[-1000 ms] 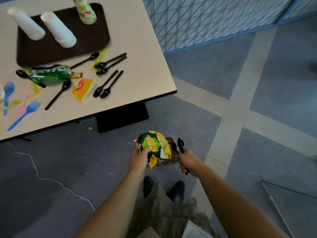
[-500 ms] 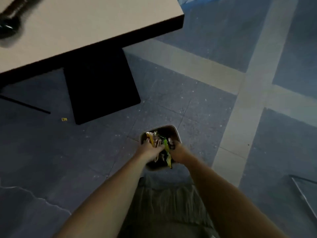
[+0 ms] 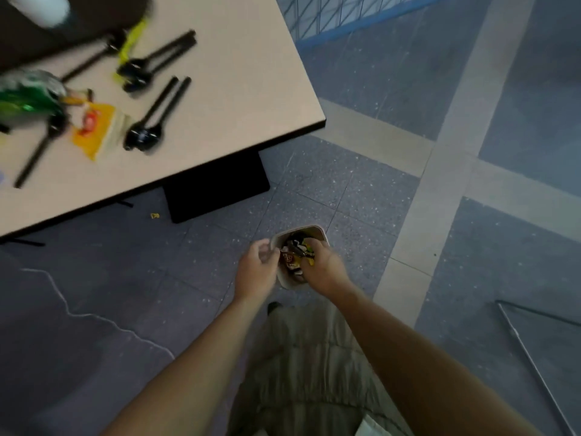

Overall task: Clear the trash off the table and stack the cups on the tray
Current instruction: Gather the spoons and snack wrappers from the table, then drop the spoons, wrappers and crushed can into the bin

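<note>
A tray (image 3: 94,23) sits at the desk's (image 3: 251,73) far left, a cup (image 3: 41,7) on it. Spoons (image 3: 144,136) and wrappers (image 3: 94,127) lie before the tray. On the floor (image 3: 377,190), nearer than the desk, stands a bin (image 3: 298,231) with trash (image 3: 290,258) inside, left hand (image 3: 256,275) at its left rim, right hand (image 3: 323,272) over its right.

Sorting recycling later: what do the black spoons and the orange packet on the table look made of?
Black spoons: glossy moulded plastic, judging by highlights on the bowls. Orange packet: thin printed film or paper, lying flat; blur leaves it open.
</note>
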